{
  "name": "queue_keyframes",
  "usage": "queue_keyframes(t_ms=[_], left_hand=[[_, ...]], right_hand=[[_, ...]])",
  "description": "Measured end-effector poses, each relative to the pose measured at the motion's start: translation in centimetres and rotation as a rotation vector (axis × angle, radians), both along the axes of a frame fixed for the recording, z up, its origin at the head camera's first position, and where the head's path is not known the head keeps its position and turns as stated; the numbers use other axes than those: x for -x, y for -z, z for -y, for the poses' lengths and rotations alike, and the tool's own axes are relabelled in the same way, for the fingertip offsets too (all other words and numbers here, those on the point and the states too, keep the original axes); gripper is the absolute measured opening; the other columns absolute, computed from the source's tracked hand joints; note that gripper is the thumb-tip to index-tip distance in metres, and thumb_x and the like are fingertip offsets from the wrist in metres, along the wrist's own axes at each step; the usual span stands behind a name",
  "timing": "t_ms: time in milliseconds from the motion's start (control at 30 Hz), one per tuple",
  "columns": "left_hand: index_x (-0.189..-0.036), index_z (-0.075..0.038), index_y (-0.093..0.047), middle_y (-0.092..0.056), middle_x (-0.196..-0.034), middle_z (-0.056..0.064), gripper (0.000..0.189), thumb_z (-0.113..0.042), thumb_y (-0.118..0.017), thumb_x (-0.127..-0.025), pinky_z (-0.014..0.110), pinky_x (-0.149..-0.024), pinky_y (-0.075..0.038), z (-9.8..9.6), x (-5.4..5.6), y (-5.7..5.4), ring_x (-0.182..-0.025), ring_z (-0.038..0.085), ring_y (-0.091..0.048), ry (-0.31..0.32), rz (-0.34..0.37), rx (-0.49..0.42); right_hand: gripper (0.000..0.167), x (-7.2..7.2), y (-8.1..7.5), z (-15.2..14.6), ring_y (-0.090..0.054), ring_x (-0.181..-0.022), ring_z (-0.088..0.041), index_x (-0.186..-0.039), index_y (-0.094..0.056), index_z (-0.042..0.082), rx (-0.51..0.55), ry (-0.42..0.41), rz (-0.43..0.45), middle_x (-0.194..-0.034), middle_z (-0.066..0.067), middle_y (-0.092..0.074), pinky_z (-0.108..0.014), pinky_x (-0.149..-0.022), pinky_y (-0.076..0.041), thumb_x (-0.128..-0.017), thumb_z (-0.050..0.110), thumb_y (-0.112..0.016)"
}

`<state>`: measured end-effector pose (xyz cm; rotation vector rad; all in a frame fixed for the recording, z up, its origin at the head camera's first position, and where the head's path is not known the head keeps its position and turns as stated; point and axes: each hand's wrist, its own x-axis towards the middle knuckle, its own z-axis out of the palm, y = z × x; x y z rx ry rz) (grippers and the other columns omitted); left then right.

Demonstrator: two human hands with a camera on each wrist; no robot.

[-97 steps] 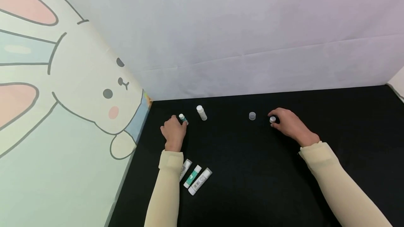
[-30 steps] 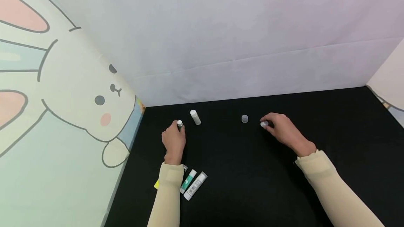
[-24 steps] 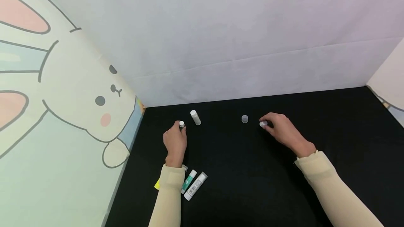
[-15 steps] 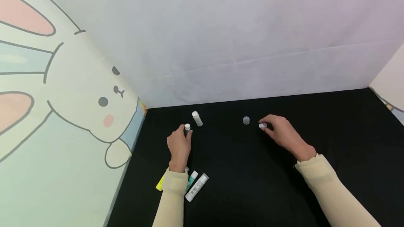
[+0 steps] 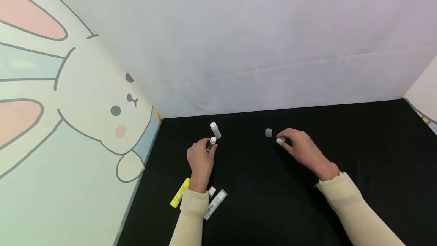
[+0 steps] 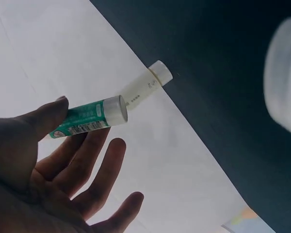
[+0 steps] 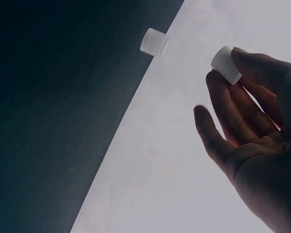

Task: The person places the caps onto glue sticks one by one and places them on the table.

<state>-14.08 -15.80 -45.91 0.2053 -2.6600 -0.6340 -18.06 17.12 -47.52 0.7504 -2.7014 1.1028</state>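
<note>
My left hand (image 5: 200, 161) pinches a green stick tube (image 6: 85, 118) with white ends and a barcode between thumb and fingers, its other fingers spread loosely. The tube is raised and leans slightly in the head view. Close behind it stands a white stick tube (image 5: 216, 130), upright on the black table. My right hand (image 5: 301, 148) pinches a small whitish cap (image 7: 226, 65) by its sides, between thumb and fingertips. Just left of that hand, a translucent cap (image 5: 268, 133) sits on the table, also seen in the right wrist view.
Near the left forearm lie a yellow tube (image 5: 179, 193), a green-and-white tube (image 5: 211, 191) partly behind the sleeve, and a white tube (image 5: 216, 204) with a barcode. A pale cloth wall (image 5: 280, 86) rises behind the black table (image 5: 266, 200); a rabbit-printed panel (image 5: 85, 105) borders the left.
My left hand has picked up the green tube and carried it right, beside the standing white one. My right hand has brought its cap leftward, closer to the translucent cap.
</note>
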Motion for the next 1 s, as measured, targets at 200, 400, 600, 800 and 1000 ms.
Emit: queue_keyframes(t_ms=[200,400,600,800,1000], left_hand=[[-0.106,-0.007,-0.081,-0.079,-0.098,0.011,0.021,-0.018,-0.086,-0.09,0.058,-0.096,-0.052,-0.8,-0.6,0.3,-0.089,0.034,-0.071,0.025,-0.018,0.027],[-0.106,-0.009,-0.081,-0.079,-0.1,0.01,0.019,-0.019,-0.086,-0.09,0.058,-0.099,-0.05,-1.7,-1.1,0.2,-0.091,0.032,-0.07,0.056,-0.024,0.038],[-0.105,-0.011,-0.081,-0.079,-0.099,0.008,0.018,-0.018,-0.086,-0.09,0.057,-0.1,-0.048,-2.8,-1.7,-0.3,-0.09,0.03,-0.069,0.075,-0.036,0.043],[-0.103,-0.013,-0.081,-0.079,-0.1,0.006,0.017,-0.019,-0.087,-0.089,0.056,-0.101,-0.048,-3.5,-1.9,-0.3,-0.09,0.028,-0.069,0.085,-0.048,0.058],[-0.102,-0.014,-0.081,-0.079,-0.099,0.004,0.015,-0.019,-0.087,-0.089,0.058,-0.101,-0.048,-4.0,-2.1,-0.2,-0.088,0.026,-0.069,0.108,-0.071,0.064]], right_hand=[[0.02,-0.4,0.0,0.9,-0.072,-0.098,-0.029,-0.112,-0.076,0.001,0.02,-0.015,-0.008,-0.112,-0.014,-0.075,-0.051,-0.083,-0.061,-0.093,-0.004,-0.076],[0.021,-0.8,-0.5,1.7,-0.072,-0.1,-0.027,-0.113,-0.076,0.002,0.03,-0.029,-0.004,-0.114,-0.013,-0.074,-0.05,-0.084,-0.061,-0.093,-0.004,-0.076],[0.023,-1.1,-0.9,2.4,-0.073,-0.105,-0.03,-0.113,-0.075,0.002,0.039,-0.043,-0.025,-0.115,-0.013,-0.074,-0.051,-0.088,-0.061,-0.092,-0.005,-0.078],[0.025,-1.4,-1.2,2.9,-0.073,-0.107,-0.03,-0.113,-0.076,0.004,0.051,-0.046,-0.042,-0.115,-0.011,-0.074,-0.053,-0.09,-0.06,-0.09,-0.006,-0.079],[0.028,-1.8,-1.5,3.2,-0.072,-0.11,-0.032,-0.116,-0.075,0.004,0.057,-0.056,-0.053,-0.115,-0.012,-0.073,-0.052,-0.09,-0.061,-0.09,-0.007,-0.079]])
